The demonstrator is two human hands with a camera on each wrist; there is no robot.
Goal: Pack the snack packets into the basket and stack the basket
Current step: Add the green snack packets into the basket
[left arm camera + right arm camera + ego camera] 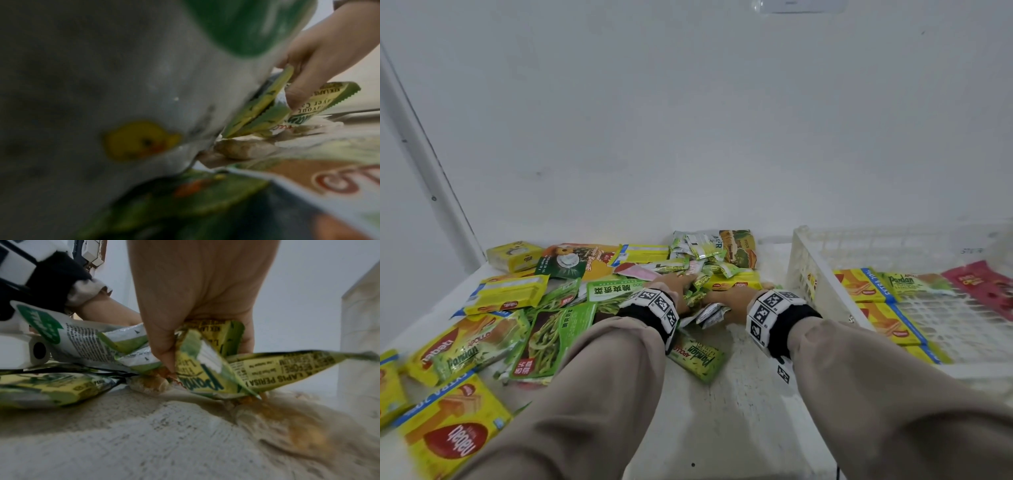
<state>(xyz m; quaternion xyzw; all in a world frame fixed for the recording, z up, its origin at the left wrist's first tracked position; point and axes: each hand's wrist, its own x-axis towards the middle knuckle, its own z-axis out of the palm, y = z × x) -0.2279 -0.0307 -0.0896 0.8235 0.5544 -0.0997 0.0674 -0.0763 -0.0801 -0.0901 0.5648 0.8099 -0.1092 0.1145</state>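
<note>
Gripping small pandan packets [207,369], right hand [732,301] — left hand's [674,284] grip unclear — beside basket [799,267] wall.

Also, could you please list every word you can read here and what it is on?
"nabati", "EXTRA 20%": yellow wafer pack
"APOLLO", "Pandan": green packet
"BEST BEFORE", "LAPIS PERISA": held packet, in the right hand
"KEK LAPIS": packet end, left wrist view
Chinese characters on the green pouch: not reliably readable; fine print is blurred.
</note>
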